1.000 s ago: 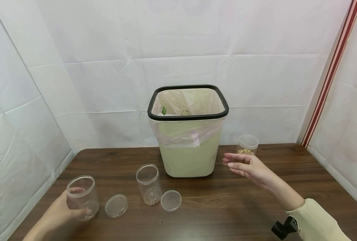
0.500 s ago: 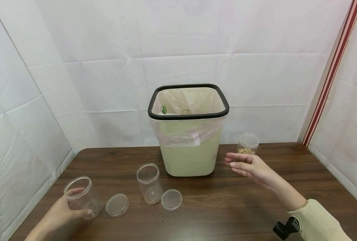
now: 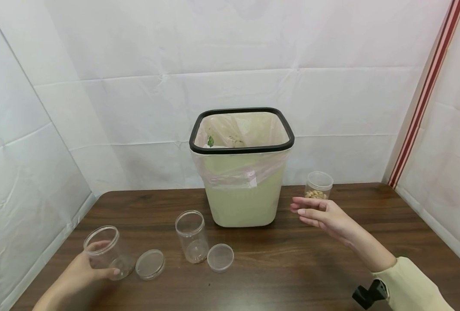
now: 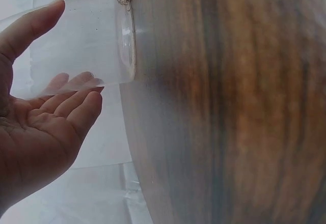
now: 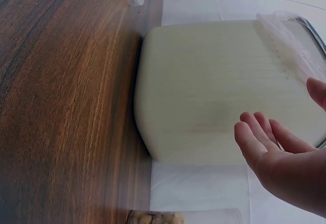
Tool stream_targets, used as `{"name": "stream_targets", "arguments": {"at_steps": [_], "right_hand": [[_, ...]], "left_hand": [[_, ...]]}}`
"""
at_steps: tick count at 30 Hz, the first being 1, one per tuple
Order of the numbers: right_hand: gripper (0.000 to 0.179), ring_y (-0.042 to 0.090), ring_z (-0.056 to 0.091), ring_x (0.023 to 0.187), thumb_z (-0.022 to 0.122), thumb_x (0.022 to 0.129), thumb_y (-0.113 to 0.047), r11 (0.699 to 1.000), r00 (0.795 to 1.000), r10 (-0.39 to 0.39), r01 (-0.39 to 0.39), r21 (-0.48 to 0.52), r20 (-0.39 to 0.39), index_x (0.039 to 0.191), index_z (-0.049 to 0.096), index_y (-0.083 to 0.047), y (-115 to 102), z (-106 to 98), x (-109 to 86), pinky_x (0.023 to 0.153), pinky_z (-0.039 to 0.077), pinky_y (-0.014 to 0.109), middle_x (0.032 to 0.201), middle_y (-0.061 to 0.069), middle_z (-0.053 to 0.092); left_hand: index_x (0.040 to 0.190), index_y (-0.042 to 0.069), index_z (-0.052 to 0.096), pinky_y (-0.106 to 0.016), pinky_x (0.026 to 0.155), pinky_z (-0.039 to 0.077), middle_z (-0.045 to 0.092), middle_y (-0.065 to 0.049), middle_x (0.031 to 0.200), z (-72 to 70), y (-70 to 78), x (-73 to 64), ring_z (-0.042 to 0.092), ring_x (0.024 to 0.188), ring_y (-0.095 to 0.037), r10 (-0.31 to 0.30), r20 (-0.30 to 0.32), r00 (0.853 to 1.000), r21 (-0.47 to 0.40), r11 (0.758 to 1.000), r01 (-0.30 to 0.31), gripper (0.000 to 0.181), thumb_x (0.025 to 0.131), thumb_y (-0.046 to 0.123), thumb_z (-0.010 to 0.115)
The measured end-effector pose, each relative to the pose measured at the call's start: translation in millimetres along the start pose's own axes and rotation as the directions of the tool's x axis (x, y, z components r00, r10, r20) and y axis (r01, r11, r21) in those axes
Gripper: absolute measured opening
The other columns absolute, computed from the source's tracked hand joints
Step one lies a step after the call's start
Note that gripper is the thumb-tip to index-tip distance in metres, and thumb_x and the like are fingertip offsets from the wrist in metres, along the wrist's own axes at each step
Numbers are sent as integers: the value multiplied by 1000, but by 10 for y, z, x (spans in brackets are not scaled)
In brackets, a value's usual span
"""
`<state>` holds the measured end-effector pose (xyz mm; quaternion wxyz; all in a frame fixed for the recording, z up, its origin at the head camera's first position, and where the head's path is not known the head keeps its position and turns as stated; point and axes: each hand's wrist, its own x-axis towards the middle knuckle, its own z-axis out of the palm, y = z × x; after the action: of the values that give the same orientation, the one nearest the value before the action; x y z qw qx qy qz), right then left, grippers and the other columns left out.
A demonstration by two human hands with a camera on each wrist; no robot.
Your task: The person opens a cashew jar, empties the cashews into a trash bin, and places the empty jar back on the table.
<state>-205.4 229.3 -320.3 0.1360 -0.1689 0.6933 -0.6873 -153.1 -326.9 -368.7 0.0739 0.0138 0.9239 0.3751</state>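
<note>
Left hand (image 3: pixel 83 268) grips the clear jar (image 3: pixel 116 255) at the left part of the desk (image 3: pixel 272 276) | first lid (image 3: pixel 150 264) lies just beside this jar | second jar (image 3: pixel 192 239) stands near the middle | second lid (image 3: pixel 220 258) lies beside its base | bin (image 3: pixel 245 207) stands farther back | right hand (image 3: pixel 325 217) is relaxed, holding nothing, near the jar of nuts (image 3: pixel 318 184)

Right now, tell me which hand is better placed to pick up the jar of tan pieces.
The right hand, I'd judge: it holds nothing and is close to the jar of tan pieces. The left hand grips a clear jar, off to the other side of the bin.
</note>
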Motion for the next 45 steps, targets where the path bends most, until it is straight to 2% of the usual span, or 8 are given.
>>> {"name": "stream_targets", "arguments": {"at_steps": [5, 11, 19, 23, 27, 31, 38, 45], "right_hand": [[54, 9, 54, 110, 56, 90, -9, 1000, 1000, -6, 6, 16, -5, 132, 33, 15, 3, -19, -6, 92, 43, 27, 117, 7, 58], [51, 9, 55, 108, 55, 89, -6, 999, 1000, -25, 26, 41, -9, 131, 34, 15, -9, -54, -22, 92, 43, 28, 113, 1, 60], [53, 9, 55, 109, 54, 90, -4, 998, 999, -43, 44, 37, -15, 132, 30, 17, -25, -117, -49, 90, 44, 25, 113, -1, 61], [52, 9, 56, 108, 54, 90, -4, 998, 999, -46, 47, 40, -18, 132, 32, 16, -46, -141, -57, 91, 44, 25, 113, -1, 60], [49, 10, 56, 108, 53, 90, -4, 997, 998, -63, 64, 45, -23, 132, 34, 14, -85, -194, -83, 91, 44, 26, 113, -1, 61], [40, 8, 56, 108, 52, 91, -3, 995, 996, -88, 89, 52, -20, 129, 44, 4, -127, -255, -118, 91, 43, 25, 114, -2, 61], [39, 8, 55, 109, 52, 91, -5, 996, 995, -87, 88, 17, -47, 129, 45, 3, -184, -327, -188, 90, 44, 24, 112, -4, 62], [29, 7, 55, 108, 51, 91, -4, 994, 992, -110, 111, 9, -57, 120, 54, -8, -264, -389, -225, 89, 45, 23, 112, -4, 62]], "left_hand": [[138, -1, 21, -49, 78, 44, 45, -31, 122, 8, -7, 7, 44, 109, -44, -12, -9, 1000, 7, 1000, 12, 85, 76, 27, 72], [138, -4, 22, -60, 84, 37, 34, -35, 133, 17, -19, -42, 33, 118, -54, 34, -75, 997, 42, 999, -31, 88, 75, 28, 74], [142, -3, 10, -57, 94, 30, 27, -29, 141, -52, 49, -125, 27, 123, -51, 11, -125, 992, -33, 999, -16, 96, 78, 33, 71], [144, -1, 3, -38, 95, 40, 22, -28, 143, -106, 79, -152, 27, 124, -50, 9, -162, 987, -39, 999, -16, 99, 79, 34, 70], [145, 4, 8, -3, 83, 34, 23, -24, 145, -131, 83, -146, 29, 132, -15, 99, -252, 963, -66, 991, -119, 90, 82, 24, 69], [145, 6, 11, 3, 87, 24, 21, -20, 147, -155, 134, -161, 25, 112, 19, 186, -313, 932, -50, 976, -211, 86, 82, 19, 68], [146, 13, 13, 4, 88, 20, 20, -11, 150, -205, 316, -194, 22, 119, 17, 215, -356, 910, 0, 973, -230, 86, 81, 23, 69], [144, 7, 15, 1, 93, 22, 23, -8, 148, -254, 541, -141, 24, 121, 15, 292, -382, 877, 13, 950, -311, 86, 79, 13, 71]]}}
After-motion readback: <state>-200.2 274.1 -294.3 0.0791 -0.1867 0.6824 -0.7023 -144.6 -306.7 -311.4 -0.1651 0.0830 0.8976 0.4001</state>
